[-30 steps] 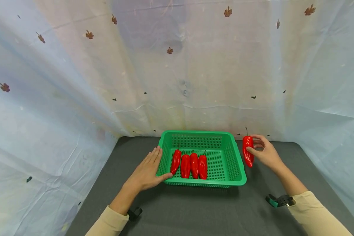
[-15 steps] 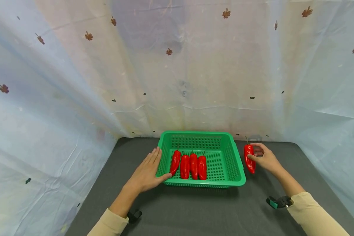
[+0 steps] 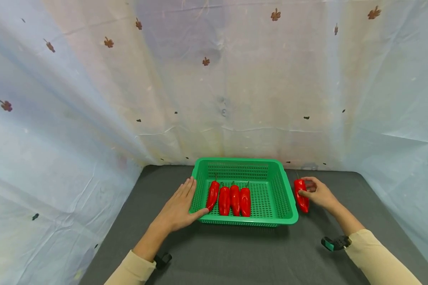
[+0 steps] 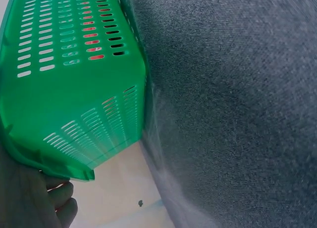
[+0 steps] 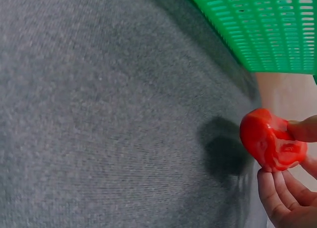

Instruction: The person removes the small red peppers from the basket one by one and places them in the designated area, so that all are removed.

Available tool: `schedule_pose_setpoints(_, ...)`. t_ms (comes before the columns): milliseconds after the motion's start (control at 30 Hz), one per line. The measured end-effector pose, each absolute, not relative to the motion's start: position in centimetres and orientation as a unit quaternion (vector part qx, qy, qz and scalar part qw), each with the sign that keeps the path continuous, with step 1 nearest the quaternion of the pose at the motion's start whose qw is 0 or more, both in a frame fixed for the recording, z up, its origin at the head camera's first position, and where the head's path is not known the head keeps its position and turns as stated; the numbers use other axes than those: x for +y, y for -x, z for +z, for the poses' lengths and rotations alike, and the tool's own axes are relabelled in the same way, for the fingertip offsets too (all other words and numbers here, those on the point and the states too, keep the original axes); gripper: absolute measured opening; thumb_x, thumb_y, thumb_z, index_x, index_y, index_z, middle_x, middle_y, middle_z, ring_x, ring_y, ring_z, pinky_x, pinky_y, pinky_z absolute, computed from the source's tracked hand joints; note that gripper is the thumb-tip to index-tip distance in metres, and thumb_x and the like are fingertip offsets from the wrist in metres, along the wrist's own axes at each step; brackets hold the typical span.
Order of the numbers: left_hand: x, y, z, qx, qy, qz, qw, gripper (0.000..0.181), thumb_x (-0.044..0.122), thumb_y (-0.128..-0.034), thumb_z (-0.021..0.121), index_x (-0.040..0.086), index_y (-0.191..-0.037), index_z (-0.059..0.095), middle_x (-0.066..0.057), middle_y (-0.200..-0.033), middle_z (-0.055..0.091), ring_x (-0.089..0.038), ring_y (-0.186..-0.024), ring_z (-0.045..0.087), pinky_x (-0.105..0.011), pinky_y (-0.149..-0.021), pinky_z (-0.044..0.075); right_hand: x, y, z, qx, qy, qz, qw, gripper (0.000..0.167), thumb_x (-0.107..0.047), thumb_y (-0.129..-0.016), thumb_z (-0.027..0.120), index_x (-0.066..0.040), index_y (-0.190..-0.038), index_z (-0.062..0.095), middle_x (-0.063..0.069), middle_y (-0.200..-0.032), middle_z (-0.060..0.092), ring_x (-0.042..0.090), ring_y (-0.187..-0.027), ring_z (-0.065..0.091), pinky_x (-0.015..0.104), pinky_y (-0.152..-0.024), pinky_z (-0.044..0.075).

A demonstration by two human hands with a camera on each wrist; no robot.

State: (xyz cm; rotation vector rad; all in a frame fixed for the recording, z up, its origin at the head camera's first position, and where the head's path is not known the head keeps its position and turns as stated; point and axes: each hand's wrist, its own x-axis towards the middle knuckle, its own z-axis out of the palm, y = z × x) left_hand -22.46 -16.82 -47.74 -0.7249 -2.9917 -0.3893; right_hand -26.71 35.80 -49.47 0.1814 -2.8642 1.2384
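A green plastic basket (image 3: 267, 221) stands on the table with several red peppers (image 3: 234, 200) lying side by side in its left half, stems pointing away from me. My left hand (image 3: 176, 208) rests flat on the basket's left rim, fingers straight, thumb over the front left corner; in the left wrist view its fingertips (image 4: 64, 208) show beyond the rim. Just right of the basket, my right hand (image 3: 319, 194) pinches another red pepper (image 3: 301, 196) between thumb and fingers. That pepper (image 5: 270, 139) hangs low near the table beside its shadow; whether it touches the cloth I cannot tell.
Dark grey cloth covers the table (image 3: 235, 253). A pale curtain (image 3: 249, 91) with a leaf pattern hangs behind the table and along both sides, close to the basket's back edge. Black straps sit on both wrists.
My right hand has lowered the pepper toward the table beside the basket. The left hand, the basket and the peppers inside have stayed in place.
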Motion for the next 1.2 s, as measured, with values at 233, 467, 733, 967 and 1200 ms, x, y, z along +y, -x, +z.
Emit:
schedule_pose_setpoints(233, -16.9, 22.4, -47.8, -0.965, 0.231, -0.124, 0.015, 0.113, 0.079, -0.1001, 0.048, 0.003, -0.172, 0.005, -0.014, -0.180, 0.003, -0.030, -0.167, 0.006, -0.048, -0.135, 0.012, 36.1, 27.1, -50.2, -0.916, -0.067, 0.395, -0.017, 0.061, -0.012, -0.101, 0.077, 0.015, -0.147, 0.047, 0.039, -0.124, 0.062, 0.045, -0.105, 0.069, 0.040, -0.075, 0.062)
schedule_pose_setpoints(467, -16.9, 22.4, -48.1, -0.963, 0.233, -0.134, 0.020, 0.113, 0.079, -0.0999, 0.049, 0.002, -0.172, 0.008, -0.015, -0.180, 0.005, -0.030, -0.167, 0.007, -0.049, -0.135, 0.013, 36.4, 27.2, -50.7, -0.916, -0.059, 0.395, -0.050, 0.064, -0.015, -0.103, 0.075, 0.016, -0.149, 0.044, 0.039, -0.124, 0.062, 0.036, -0.098, 0.071, 0.043, -0.075, 0.063)
schedule_pose_setpoints(733, -16.8, 22.5, -48.1, -0.963, 0.233, -0.130, 0.024, 0.113, 0.080, -0.0998, 0.047, 0.003, -0.172, 0.007, -0.014, -0.180, 0.004, -0.029, -0.167, 0.005, -0.048, -0.135, 0.012, 36.4, 27.4, -50.9, -0.917, -0.048, 0.391, -0.055, 0.065, -0.018, -0.104, 0.073, 0.014, -0.153, 0.044, 0.039, -0.130, 0.061, 0.038, -0.103, 0.070, 0.043, -0.077, 0.063)
schedule_pose_setpoints(967, -16.9, 22.3, -48.0, -0.963, 0.230, -0.136, 0.015, 0.113, 0.078, -0.1004, 0.049, 0.004, -0.172, 0.005, -0.013, -0.180, 0.001, -0.029, -0.167, 0.004, -0.049, -0.135, 0.011, 36.3, 27.2, -50.5, -0.918, -0.038, 0.389, -0.067, 0.066, -0.017, -0.105, 0.072, 0.016, -0.153, 0.041, 0.042, -0.131, 0.059, 0.035, -0.097, 0.071, 0.041, -0.074, 0.063)
schedule_pose_setpoints(1200, -16.8, 22.5, -48.1, -0.962, 0.232, -0.140, 0.025, 0.113, 0.079, -0.0999, 0.050, 0.003, -0.172, 0.007, -0.013, -0.181, 0.003, -0.029, -0.167, 0.006, -0.048, -0.135, 0.012, 36.2, 26.9, -49.8, -0.913, -0.029, 0.403, -0.064, 0.064, -0.013, -0.106, 0.070, 0.015, -0.154, 0.040, 0.044, -0.135, 0.055, 0.042, -0.104, 0.070, 0.049, -0.081, 0.065)
